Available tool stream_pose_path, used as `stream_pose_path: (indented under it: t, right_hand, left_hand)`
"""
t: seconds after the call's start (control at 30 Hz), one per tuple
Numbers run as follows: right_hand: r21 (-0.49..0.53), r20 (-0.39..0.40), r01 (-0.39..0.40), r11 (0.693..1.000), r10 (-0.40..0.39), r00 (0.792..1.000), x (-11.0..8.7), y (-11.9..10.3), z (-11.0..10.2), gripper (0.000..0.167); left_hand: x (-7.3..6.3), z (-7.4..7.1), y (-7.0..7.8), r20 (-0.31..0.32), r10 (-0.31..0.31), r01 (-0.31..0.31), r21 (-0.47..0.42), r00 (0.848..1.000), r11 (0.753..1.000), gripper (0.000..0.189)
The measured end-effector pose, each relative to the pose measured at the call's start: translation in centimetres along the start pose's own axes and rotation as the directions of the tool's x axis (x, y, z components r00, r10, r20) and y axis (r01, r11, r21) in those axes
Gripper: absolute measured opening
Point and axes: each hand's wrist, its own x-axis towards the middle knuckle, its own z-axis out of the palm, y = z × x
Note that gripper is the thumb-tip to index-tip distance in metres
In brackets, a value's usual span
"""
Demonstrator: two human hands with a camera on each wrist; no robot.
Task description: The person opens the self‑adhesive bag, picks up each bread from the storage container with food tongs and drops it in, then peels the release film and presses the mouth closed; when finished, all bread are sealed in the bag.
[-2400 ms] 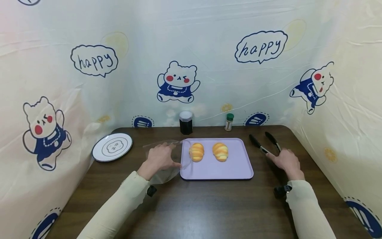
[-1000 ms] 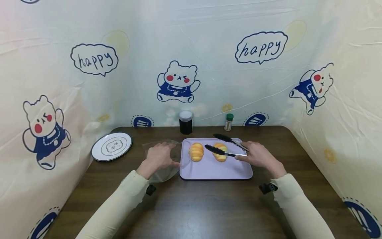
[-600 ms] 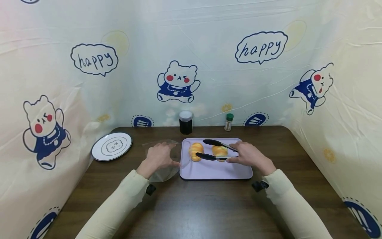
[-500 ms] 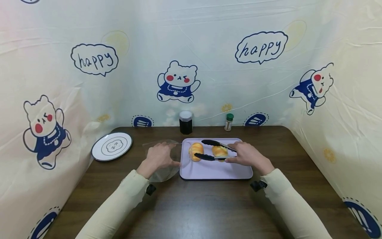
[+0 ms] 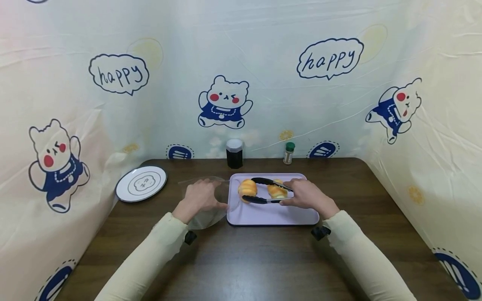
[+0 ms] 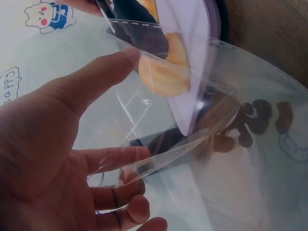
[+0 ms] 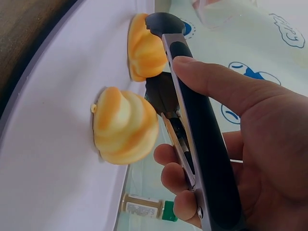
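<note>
My left hand (image 5: 199,197) holds a clear plastic bag (image 6: 269,72), its mouth spread between thumb and fingers and facing the tray. Two golden bread rolls lie on a lilac tray (image 5: 271,218). With thumb and curled fingers my right hand (image 5: 306,195) grips black-tipped metal tongs (image 7: 202,134). The spread tong tips straddle the left roll (image 5: 247,188), one at its far side and one at its near side. Their arms pass over the right roll (image 5: 276,192), which is nearest the camera in the right wrist view.
A white plate (image 5: 126,192) with a dark rim rests at the table's far left. Behind the tray stand a dark jar (image 5: 234,158) with a pale lid and a small green-capped shaker (image 5: 288,154). A printed cloth (image 5: 271,113) encloses the table's back and sides.
My right hand took up the tongs from the table's right side and brought them left over the tray, to the left roll. My left hand and the bag stayed in place.
</note>
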Motion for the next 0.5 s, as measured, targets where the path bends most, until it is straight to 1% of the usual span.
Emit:
stream_pose_path:
  t: [0.3, 0.5]
  right_hand:
    - [-0.023, -0.029, 0.006, 1.0, -0.007, 1.0, 0.13, -0.25, 0.23, 0.068]
    - [-0.011, -0.055, 0.034, 0.999, -0.035, 0.998, -0.46, -0.11, -0.03, 0.068]
  left_hand:
    - [0.33, 0.14, -0.09, 0.001, -0.006, 0.006, 0.012, 1.0, 1.0, 0.096]
    - [0.42, 0.14, -0.11, 0.014, 0.016, -0.016, -0.019, 1.0, 1.0, 0.095]
